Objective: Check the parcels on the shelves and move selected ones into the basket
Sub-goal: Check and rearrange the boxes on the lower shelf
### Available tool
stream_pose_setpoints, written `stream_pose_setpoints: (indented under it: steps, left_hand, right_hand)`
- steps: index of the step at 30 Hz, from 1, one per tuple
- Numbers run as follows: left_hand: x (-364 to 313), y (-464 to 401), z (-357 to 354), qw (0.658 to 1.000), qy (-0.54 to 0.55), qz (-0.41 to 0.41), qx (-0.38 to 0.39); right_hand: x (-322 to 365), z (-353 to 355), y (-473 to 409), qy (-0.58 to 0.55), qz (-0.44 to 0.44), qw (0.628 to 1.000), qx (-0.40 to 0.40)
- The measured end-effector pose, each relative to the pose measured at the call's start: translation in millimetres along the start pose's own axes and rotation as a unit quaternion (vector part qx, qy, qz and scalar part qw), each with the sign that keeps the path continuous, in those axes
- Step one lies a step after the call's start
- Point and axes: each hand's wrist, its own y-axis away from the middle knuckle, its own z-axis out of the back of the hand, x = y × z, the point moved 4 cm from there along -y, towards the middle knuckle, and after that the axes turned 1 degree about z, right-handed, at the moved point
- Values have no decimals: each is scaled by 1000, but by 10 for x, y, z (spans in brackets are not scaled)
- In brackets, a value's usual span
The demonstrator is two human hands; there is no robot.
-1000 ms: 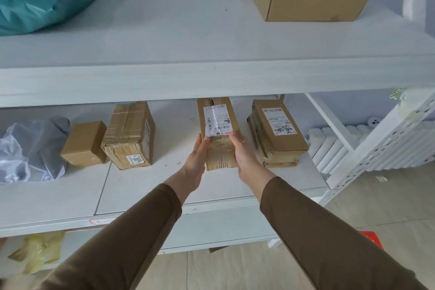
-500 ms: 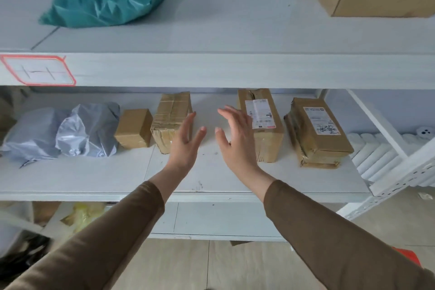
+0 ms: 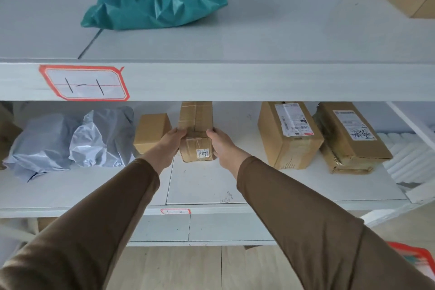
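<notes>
Shelf (image 3: 202, 186): taped parcel (image 3: 196, 135) between both hands.

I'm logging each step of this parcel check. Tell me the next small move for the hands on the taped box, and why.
Probably slide the taped box forward, out from under the upper shelf, and tilt it. The left hand and right hand grip its two sides, its far end sits under that shelf, and only a small sticker shows on the near face.
</notes>
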Motion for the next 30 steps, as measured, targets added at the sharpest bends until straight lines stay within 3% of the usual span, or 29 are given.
stream_pose_setpoints:
  steps: [8,14,18,22,24,26,30]
  left_hand:
    - [38,481,-161,996,38,-76,26]
    - [124,1343,-453,982,59,-171,46]
    - [321,1915,-591,965,-45,-257,18]
    - [402,2369,-669,907,-174,-381,-41]
    - [423,2554,-695,912,-158,-372,-74]
    - [482,2638,-738,936,-114,-329,-57]
    - [569,2724,-828,955,-100,-279,-17]
  right_hand:
    - [-50,200,396,-43,39,998,-24]
    - [-253,539,1154,-160,43,986,-20]
    - [-622,844,1638,-277,20,960,17]
    - [-943,1090,2076,-379,4,922,73]
    - [-1054,1151,2238,-408,2,908,93]
    - [-1100,1195,2366,-420,3,902,97]
    - [-1000,1291,2561,-362,48,929,55]
